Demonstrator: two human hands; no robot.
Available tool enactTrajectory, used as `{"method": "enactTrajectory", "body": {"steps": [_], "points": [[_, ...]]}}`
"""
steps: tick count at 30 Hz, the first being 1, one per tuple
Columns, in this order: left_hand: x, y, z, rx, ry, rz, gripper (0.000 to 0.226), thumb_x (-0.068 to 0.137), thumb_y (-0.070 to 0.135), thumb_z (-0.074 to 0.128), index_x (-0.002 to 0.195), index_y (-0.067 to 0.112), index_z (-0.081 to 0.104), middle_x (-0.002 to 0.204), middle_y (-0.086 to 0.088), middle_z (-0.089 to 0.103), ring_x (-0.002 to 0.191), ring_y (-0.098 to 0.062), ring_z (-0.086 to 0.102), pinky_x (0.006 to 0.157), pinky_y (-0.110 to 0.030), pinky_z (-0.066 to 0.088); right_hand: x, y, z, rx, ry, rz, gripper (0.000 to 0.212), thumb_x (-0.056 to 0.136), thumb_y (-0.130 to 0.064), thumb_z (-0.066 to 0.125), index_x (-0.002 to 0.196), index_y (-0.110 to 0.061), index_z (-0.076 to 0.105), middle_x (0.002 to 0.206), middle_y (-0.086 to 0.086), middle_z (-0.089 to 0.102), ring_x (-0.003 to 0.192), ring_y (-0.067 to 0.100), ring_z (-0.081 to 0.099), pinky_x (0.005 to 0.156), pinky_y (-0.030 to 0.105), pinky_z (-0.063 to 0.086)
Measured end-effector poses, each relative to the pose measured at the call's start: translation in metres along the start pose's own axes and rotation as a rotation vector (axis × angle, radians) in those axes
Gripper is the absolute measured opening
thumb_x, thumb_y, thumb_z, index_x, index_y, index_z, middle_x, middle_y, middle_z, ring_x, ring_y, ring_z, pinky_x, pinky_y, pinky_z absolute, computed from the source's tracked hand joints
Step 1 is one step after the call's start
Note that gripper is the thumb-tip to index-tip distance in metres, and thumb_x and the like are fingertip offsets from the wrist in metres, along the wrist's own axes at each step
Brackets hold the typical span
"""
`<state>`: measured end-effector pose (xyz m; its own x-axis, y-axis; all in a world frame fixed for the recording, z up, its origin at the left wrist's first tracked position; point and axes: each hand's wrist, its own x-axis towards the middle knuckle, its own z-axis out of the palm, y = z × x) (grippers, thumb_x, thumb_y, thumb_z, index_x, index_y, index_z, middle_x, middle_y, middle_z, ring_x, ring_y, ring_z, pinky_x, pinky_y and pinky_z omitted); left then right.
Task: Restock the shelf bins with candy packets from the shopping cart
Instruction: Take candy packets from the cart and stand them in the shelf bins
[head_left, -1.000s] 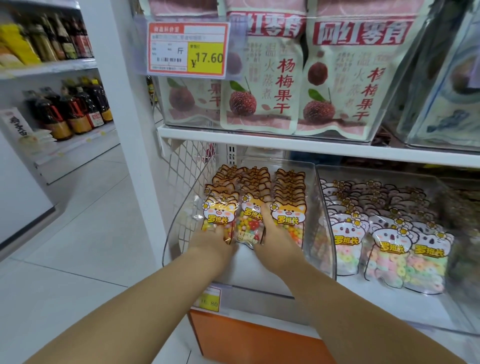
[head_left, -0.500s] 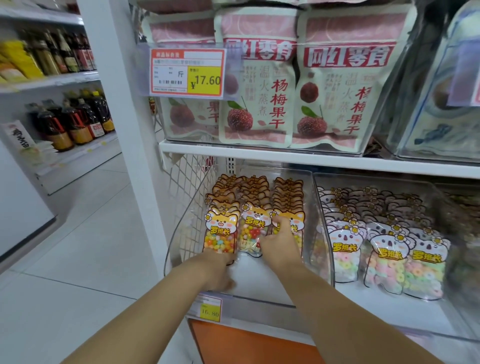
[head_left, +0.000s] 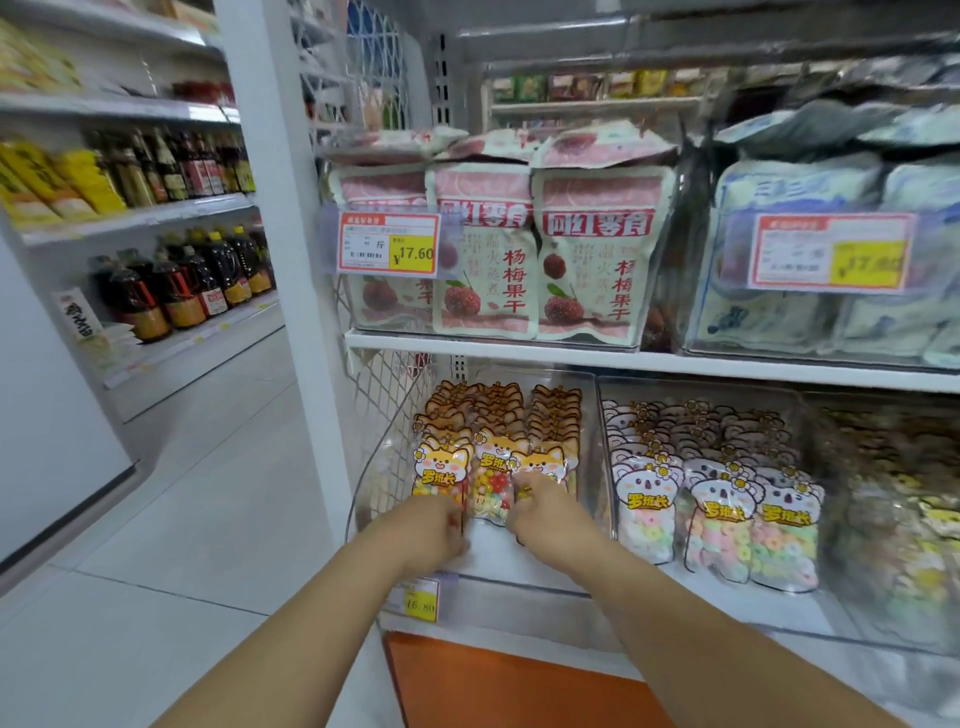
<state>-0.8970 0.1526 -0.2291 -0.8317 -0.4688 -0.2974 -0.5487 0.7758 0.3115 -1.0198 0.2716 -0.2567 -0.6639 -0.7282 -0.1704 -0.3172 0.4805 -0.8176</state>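
The left hand (head_left: 431, 525) reaches into the clear bin (head_left: 519, 582) on the lower shelf. Its fingers are bent at the foot of the left front packet (head_left: 439, 475). Motion blur hides whether they pinch the packet or only touch it. The right hand (head_left: 545, 514) is just beside it in the same bin, and its fingers (head_left: 524, 491) lie against the lower half of the right front packet (head_left: 540, 462). It is not clear whether that hand grips the packet or only presses on it. The middle front packet (head_left: 493, 488) stands between the two hands, showing round coloured sweets through its clear window.

These three belong to the fox packets (head_left: 498, 410), which stand upright in three rows running to the back of the bin. The floor at the front of the bin is bare. A small price tag (head_left: 421, 600) hangs on the shelf edge below the left hand, above an orange panel (head_left: 493, 686).

In the neighbouring bin to the right, koala packets (head_left: 644, 499) of pastel ring sweets stand in rows. On the shelf board (head_left: 675, 361) above are pink bayberry pouches (head_left: 488, 260) behind a price label (head_left: 387, 241) reading 17.60. Further right are pale blue bags (head_left: 795, 322), which are blurred. Across the aisle on the left, dark bottles (head_left: 171, 291) line the shelves.
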Motion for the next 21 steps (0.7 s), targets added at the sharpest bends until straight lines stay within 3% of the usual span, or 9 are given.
{"method": "enactTrajectory", "body": {"steps": [3,5,8,9,11,13,15,18,21], "points": [[-0.023,0.018,0.004,-0.178,0.234,0.069,0.037,0.096,0.028,0.056,0.133,0.025,0.058,0.108,0.003,0.067,0.085,-0.012,0.059,0.065,-0.022,0.046,-0.034,-0.013,-0.018,-0.046,0.018,-0.116,0.039,0.094,-0.011,0.046,0.129,-0.022,0.059,0.097,0.0,0.066,0.078,0.016,0.06,0.061,0.022,0.048],[-0.039,0.04,0.008,-0.311,0.347,0.131,0.038,0.096,0.027,0.058,0.134,0.028,0.058,0.102,0.01,0.065,0.079,-0.004,0.058,0.063,-0.015,0.044,-0.064,-0.017,-0.037,-0.034,0.057,-0.216,0.035,0.097,-0.01,0.047,0.114,-0.034,0.066,0.108,-0.002,0.07,0.084,0.017,0.066,0.063,0.021,0.049],[-0.06,0.081,0.014,-0.436,0.422,0.274,0.032,0.096,0.024,0.059,0.126,0.03,0.064,0.103,0.013,0.067,0.085,0.0,0.063,0.08,-0.025,0.053,-0.116,-0.012,-0.071,0.009,0.097,-0.321,0.036,0.096,-0.008,0.055,0.096,-0.043,0.063,0.103,-0.003,0.072,0.072,0.006,0.062,0.057,0.021,0.049],[-0.068,0.098,0.016,-0.459,0.428,0.312,0.03,0.096,0.023,0.059,0.125,0.03,0.065,0.104,0.014,0.067,0.085,0.004,0.062,0.081,-0.024,0.053,-0.133,-0.008,-0.084,0.0,0.116,-0.334,0.03,0.095,-0.01,0.058,0.097,-0.039,0.065,0.1,-0.002,0.072,0.073,0.006,0.063,0.058,0.019,0.05],[-0.083,0.132,0.023,-0.502,0.431,0.388,0.027,0.096,0.019,0.059,0.12,0.03,0.065,0.103,0.015,0.066,0.078,0.009,0.06,0.072,-0.014,0.048,-0.166,0.005,-0.11,-0.04,0.165,-0.343,0.022,0.095,-0.014,0.062,0.1,-0.034,0.068,0.093,0.0,0.073,0.08,0.018,0.066,0.071,0.027,0.056],[-0.099,0.171,0.03,-0.537,0.417,0.476,0.026,0.096,0.016,0.059,0.114,0.034,0.065,0.099,0.015,0.068,0.077,0.006,0.062,0.072,-0.016,0.05,-0.201,0.019,-0.14,-0.097,0.21,-0.348,0.018,0.095,-0.016,0.062,0.104,-0.029,0.07,0.087,0.0,0.072,0.082,0.02,0.067,0.077,0.035,0.055],[-0.115,0.213,0.037,-0.535,0.38,0.567,0.025,0.097,0.018,0.057,0.111,0.037,0.065,0.096,0.015,0.071,0.079,0.001,0.064,0.077,-0.026,0.054,-0.239,0.031,-0.174,-0.194,0.257,-0.356,0.017,0.096,-0.018,0.06,0.108,-0.023,0.071,0.085,0.0,0.07,0.075,0.017,0.063,0.072,0.035,0.052],[-0.136,0.28,0.054,-0.538,0.32,0.703,0.03,0.096,0.014,0.058,0.106,0.042,0.064,0.097,0.02,0.071,0.086,0.005,0.064,0.078,-0.018,0.051,-0.301,0.052,-0.225,-0.353,0.317,-0.346,0.016,0.098,-0.023,0.057,0.109,-0.023,0.068,0.081,0.001,0.067,0.063,0.011,0.054,0.059,0.027,0.044],[-0.156,0.349,0.077,-0.521,0.217,0.84,0.033,0.096,0.012,0.057,0.113,0.039,0.066,0.106,0.02,0.07,0.093,0.006,0.063,0.085,-0.023,0.052,-0.363,0.081,-0.27,-0.457,0.361,-0.299,0.013,0.096,-0.022,0.057,0.101,-0.03,0.066,0.074,-0.007,0.063,0.062,0.006,0.053,0.057,0.024,0.042]]}}
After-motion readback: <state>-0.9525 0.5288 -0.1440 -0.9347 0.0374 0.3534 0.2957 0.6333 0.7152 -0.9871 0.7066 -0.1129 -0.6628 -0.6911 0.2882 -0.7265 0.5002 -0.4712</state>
